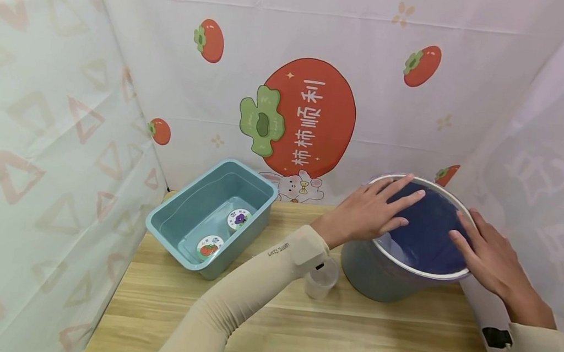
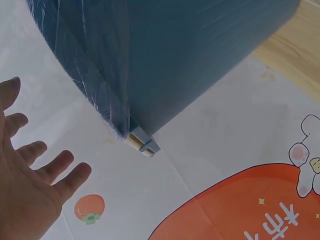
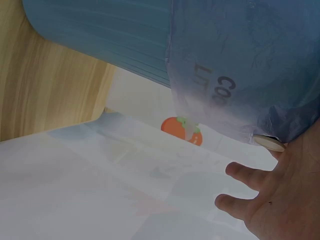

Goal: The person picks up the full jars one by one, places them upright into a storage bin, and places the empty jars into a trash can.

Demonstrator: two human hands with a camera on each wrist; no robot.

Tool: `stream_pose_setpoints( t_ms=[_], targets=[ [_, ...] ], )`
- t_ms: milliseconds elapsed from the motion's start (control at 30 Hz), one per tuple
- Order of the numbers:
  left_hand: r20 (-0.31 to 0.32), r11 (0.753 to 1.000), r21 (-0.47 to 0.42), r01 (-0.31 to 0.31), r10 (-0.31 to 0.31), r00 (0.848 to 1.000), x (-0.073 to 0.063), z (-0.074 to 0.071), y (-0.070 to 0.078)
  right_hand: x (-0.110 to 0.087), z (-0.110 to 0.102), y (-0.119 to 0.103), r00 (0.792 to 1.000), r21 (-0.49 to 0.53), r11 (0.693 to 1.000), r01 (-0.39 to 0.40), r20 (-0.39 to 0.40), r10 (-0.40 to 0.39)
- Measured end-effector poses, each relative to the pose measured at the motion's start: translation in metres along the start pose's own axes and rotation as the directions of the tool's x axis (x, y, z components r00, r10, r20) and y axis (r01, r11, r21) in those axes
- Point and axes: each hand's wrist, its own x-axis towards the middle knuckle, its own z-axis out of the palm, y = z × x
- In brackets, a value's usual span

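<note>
A blue-grey trash can [image 1: 378,277] stands on the right of the table, lined with a thin bluish plastic bag [image 1: 424,226] under a white rim ring [image 1: 451,197]. The bag's edge folds down over the outside, as the right wrist view shows. My left hand [image 1: 366,213] is over the left side of the can's mouth, fingers extended and spread. At the right side of the rim is my right hand [image 1: 491,256], its fingers also straight and apart. Neither hand grips anything. From the left wrist view, the left fingers appear apart from the bag; the right palm is close to the rim.
A blue-green plastic basin [image 1: 159,221] stands at the left; in it lie two round labelled items, one with a tomato picture [image 1: 209,247], one with a purple picture [image 1: 239,218]. A translucent cup [image 1: 320,284] sits between basin and can, partly behind my left forearm. Printed cloth walls enclose the table.
</note>
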Motion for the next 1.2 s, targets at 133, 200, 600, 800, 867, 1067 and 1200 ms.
stream_pose_setpoints(
  t_ms=[133,200,600,800,867,1067,1200],
  targets=[
    [0.0,1.0,-0.009,0.002,-0.002,1.0,-0.002,0.001,-0.001,0.0,0.0,0.0,1.0,-0.003,1.0,0.002,-0.005,-0.002],
    [-0.005,1.0,-0.017,0.002,-0.002,1.0,-0.004,0.002,-0.002,0.0,0.0,-0.001,1.0,-0.003,1.0,0.002,-0.007,-0.002],
    [-0.031,0.994,-0.096,0.048,-0.051,0.998,-0.033,0.014,-0.019,-0.001,0.002,-0.001,1.0,0.015,1.0,0.008,-0.014,-0.008],
    [-0.03,0.982,-0.163,0.092,-0.098,0.995,-0.053,0.025,-0.033,-0.001,0.001,0.0,1.0,0.013,1.0,0.017,-0.013,-0.017],
    [-0.025,0.981,-0.163,0.103,-0.108,0.994,-0.06,0.029,-0.037,-0.001,0.002,0.0,1.0,0.015,1.0,0.021,-0.013,-0.021],
    [0.005,0.977,-0.173,0.126,-0.127,0.992,-0.076,0.038,-0.042,-0.002,0.0,0.0,1.0,0.015,1.0,0.021,-0.015,-0.021],
    [0.022,0.967,-0.219,0.133,-0.131,0.991,-0.087,0.046,-0.042,-0.002,0.001,-0.001,1.0,0.015,1.0,0.02,-0.017,-0.02]
  ],
)
